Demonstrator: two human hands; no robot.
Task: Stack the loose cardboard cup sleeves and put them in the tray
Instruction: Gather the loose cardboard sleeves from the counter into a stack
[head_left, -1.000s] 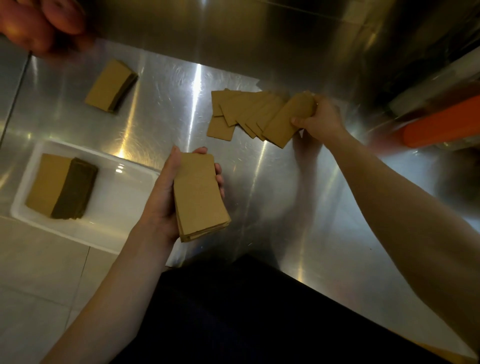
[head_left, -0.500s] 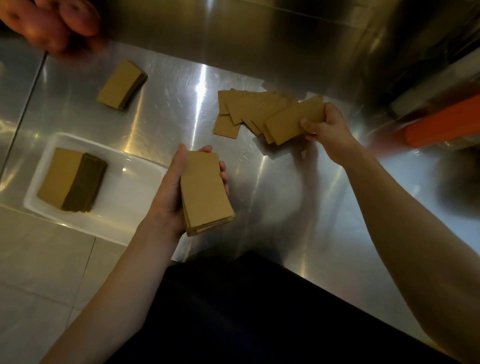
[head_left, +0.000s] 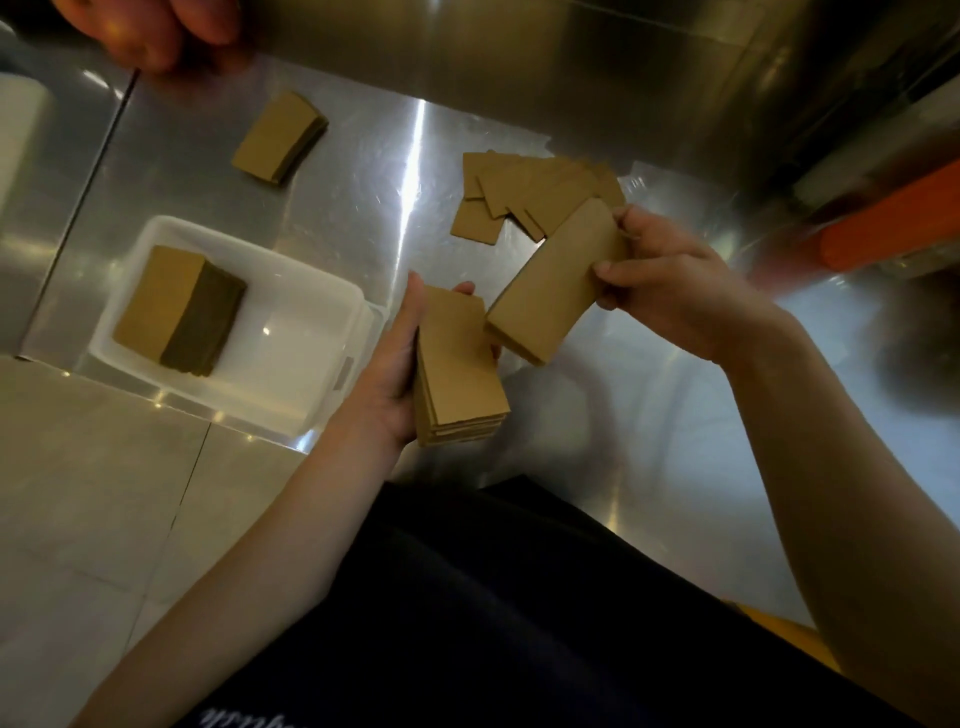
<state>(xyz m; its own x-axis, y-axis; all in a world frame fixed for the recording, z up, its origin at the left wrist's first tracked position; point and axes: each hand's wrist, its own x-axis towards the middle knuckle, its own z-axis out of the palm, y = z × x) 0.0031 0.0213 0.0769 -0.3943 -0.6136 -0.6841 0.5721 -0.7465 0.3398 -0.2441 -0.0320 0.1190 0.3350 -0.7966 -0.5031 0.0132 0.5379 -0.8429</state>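
Head view: the left hand (head_left: 400, 374) grips a stack of flattened cardboard cup sleeves (head_left: 460, 374) above the near edge of the stainless steel counter (head_left: 363, 171), with the thumb along the stack's left long edge and fingertips curled round its far and right edges. The right hand (head_left: 670, 291) pinches a thin bundle of sleeves (head_left: 550, 291) at its far end between thumb and fingers. The bundle is tilted, and its near end lies just beside the upper right corner of the left-hand stack; contact between the two cannot be confirmed. Beyond both hands, a fan of loose sleeves (head_left: 530, 192) lies overlapped on the counter. The white plastic tray (head_left: 291, 291) sits at the counter's near left corner, just left of the left hand, and contains a second stack (head_left: 176, 312) leaning in its left half – tan face up, dark edge toward the right. A third stack (head_left: 280, 137) lies on the counter beyond the tray, well apart from the fan. Another person's hand (head_left: 161, 26), blurred, is at the top left edge. An orange object (head_left: 893, 228) – too blurred to identify – is at the far right. A dark garment (head_left: 519, 597) fills the lower centre, and a tiled floor (head_left: 78, 493) shows at the lower left.
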